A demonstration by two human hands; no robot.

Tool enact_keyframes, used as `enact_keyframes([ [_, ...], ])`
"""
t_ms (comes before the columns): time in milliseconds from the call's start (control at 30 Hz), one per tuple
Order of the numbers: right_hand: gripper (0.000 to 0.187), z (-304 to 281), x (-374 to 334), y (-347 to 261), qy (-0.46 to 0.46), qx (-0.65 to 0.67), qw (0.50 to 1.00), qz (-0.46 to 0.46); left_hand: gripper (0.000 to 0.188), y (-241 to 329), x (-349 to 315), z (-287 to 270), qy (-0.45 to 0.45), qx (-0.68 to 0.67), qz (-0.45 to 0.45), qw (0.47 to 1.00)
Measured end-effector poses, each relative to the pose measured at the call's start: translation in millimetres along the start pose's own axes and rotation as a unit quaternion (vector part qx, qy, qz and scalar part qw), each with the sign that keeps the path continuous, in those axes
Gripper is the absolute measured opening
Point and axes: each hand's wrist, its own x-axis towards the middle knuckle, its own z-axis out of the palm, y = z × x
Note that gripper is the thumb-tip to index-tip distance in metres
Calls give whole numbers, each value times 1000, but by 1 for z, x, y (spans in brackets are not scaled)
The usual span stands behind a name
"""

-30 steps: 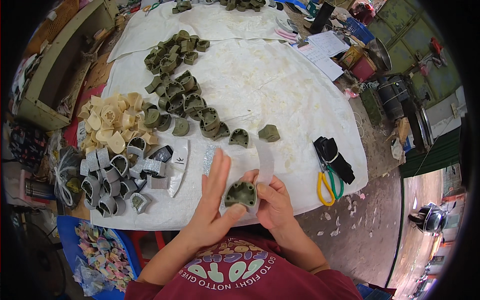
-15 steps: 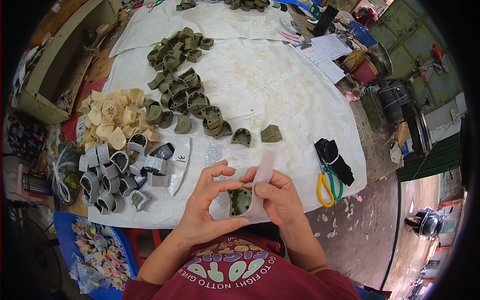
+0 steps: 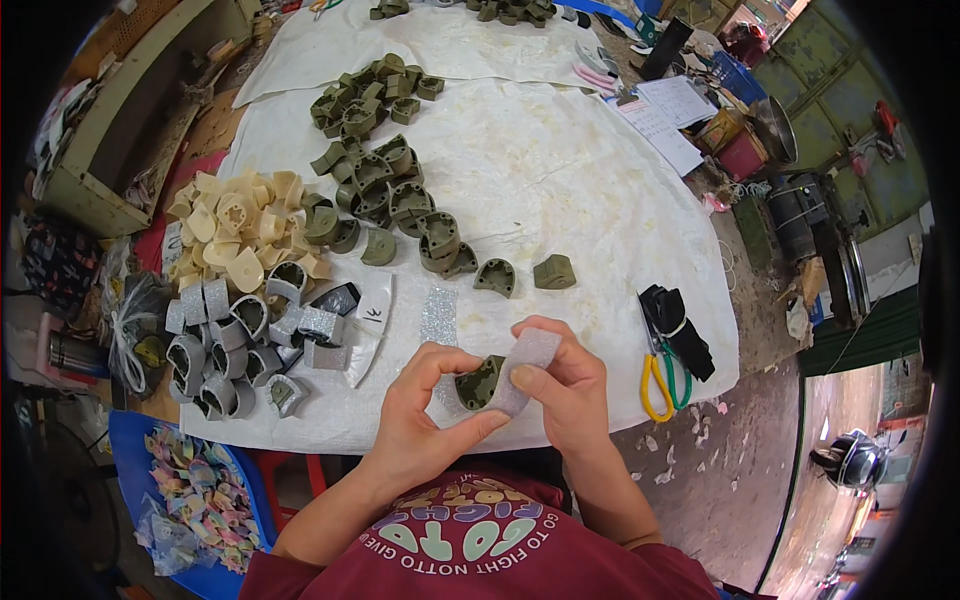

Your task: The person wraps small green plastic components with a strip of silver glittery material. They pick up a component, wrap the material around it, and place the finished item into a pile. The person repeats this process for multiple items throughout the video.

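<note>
Hands (image 3: pixel 425 405) gripping green cup (image 3: pixel 480 386) and glittery strip (image 3: pixel 530 350), cream pieces (image 3: pixel 240 225) left, scissors (image 3: pixel 666 351) right

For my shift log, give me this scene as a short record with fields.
Left hand: around a hollow olive-green plastic-looking piece
Right hand: pinching a pale glittery strip at that piece's right side
In front: silver glittery strip, flat on white sheet
Sheet's left: cream plastic-looking pieces; silver-glitter-wrapped hollow pieces
Sheet's right: scissors with yellow and green handles, black cloth-like bundle
</note>
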Motion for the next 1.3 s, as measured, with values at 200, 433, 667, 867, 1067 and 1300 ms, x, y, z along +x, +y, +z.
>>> enact_keyframes([
  [200, 25, -10, 5, -4, -51, 105, 983, 141, 45, 2, -1, 1, -29, 22, 54, 998],
  [433, 20, -15, 4, -12, -90, 67, 981, 155, 52, -12, 6, -8, -98, -53, 73, 991],
  [667, 22, -5, -4, -7, -105, -153, 982, -27, 58, -13, 0, -12, -108, -92, -106, 984],
  [867, 16, 14, -9, -13, -76, -181, 979, 46, 60, -10, 4, -12, -85, 23, 28, 996],
  [1067, 17, 10, -9, -15, -108, -278, 954, -25, 62, -9, 4, -11, -84, 57, 61, 993],
  [1300, 29, 17, -8, -15, -68, -295, 951, -56, 63, -14, -1, -5, -26, 58, 86, 994],
])
